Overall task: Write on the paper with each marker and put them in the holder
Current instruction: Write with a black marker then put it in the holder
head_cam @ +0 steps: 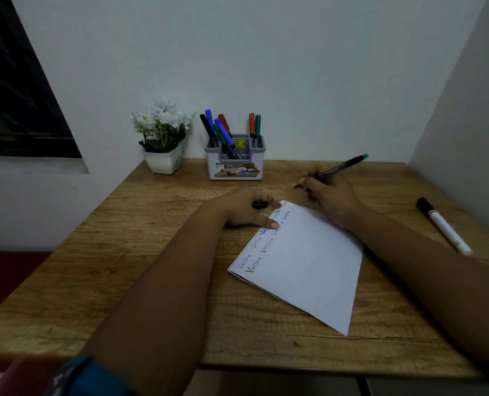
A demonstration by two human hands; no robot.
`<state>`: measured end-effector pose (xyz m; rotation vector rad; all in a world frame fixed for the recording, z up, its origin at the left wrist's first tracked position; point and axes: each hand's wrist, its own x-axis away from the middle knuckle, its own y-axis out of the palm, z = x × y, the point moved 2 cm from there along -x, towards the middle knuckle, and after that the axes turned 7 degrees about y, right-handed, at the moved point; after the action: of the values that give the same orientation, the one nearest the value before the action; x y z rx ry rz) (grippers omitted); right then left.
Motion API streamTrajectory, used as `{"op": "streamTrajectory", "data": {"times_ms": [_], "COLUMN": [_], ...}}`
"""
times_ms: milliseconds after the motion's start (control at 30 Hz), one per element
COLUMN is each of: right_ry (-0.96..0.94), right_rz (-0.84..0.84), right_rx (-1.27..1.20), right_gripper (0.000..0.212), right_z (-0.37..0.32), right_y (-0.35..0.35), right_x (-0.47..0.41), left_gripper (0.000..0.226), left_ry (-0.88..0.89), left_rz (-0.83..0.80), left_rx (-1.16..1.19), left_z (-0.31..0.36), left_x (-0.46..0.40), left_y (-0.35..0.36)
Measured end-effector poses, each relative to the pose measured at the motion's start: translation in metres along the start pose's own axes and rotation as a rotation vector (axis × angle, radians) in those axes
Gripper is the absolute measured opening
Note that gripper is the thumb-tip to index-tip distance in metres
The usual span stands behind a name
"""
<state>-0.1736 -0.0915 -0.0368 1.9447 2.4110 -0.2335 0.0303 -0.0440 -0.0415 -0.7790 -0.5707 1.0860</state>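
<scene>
Fingers of the right hand [327, 197] pinch one green pen [341, 167], beyond the paper [303, 261]. The left hand [249, 208] grips a black cap [259, 205], fingertips on the paper. "Varsha" is written many times. Seven pens stand in the holder [235, 164]; one lies on the table [151, 252].

Table [157, 267]: mid-brown wood grain, darker streaks. Paper [309, 261]: white, with handwriting along its upper-left edge in blue, red, black and green. Holder [235, 164]: white body, grey rim, a yellow tag inside, a multicoloured label on the front. Markers in holder [223, 130]: black, blue, green and red caps. Marker in right hand [341, 167]: black barrel, green end. Loose marker [443, 225]: white barrel, black cap, red band. Flowers [163, 121]: white, green leaves; pot [163, 162] white. Wall [266, 52]: pale grey-white.
</scene>
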Motion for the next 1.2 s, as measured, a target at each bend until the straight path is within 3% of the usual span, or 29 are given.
{"op": "streamTrajectory", "data": {"times_ms": [100,167,267,333,400,633,867,1200], "right_ry": [-0.031,-0.074,-0.08,-0.021,-0.012,-0.267,-0.408,-0.653], "right_rz": [0.031,0.051,0.001,-0.108,-0.178,-0.076,-0.079,-0.066], "right_rx": [-0.075,-0.1,-0.221,-0.278,-0.249,-0.003,0.15,0.394], "right_gripper": [0.02,0.021,0.016,0.019,0.03,0.002,0.007,0.01], "right_z": [-0.02,-0.035,-0.047,-0.047,-0.045,-0.042,-0.03,-0.03], "right_y": [0.006,0.011,0.027,0.038,0.045,0.048,0.049,0.046], "right_x": [0.004,0.011,0.024,0.035,0.043,0.047,0.04,0.041], "left_gripper": [0.043,0.034,0.023,0.02,0.021,0.022,0.02,0.036], "left_ry": [-0.072,-0.084,-0.014,0.009,0.018,0.016,0.035,-0.055], "left_rz": [0.281,0.476,0.581,0.61,0.629,0.649,0.628,0.497], "left_rx": [0.242,0.727,1.42,1.598,1.661,1.774,1.791,1.445], "left_z": [0.005,0.008,0.012,0.014,0.016,0.018,0.022,0.035], "left_x": [0.001,-0.001,-0.002,-0.002,-0.002,-0.005,-0.008,-0.009], "left_y": [-0.004,-0.01,-0.018,-0.018,-0.017,-0.017,-0.013,0.003]}}
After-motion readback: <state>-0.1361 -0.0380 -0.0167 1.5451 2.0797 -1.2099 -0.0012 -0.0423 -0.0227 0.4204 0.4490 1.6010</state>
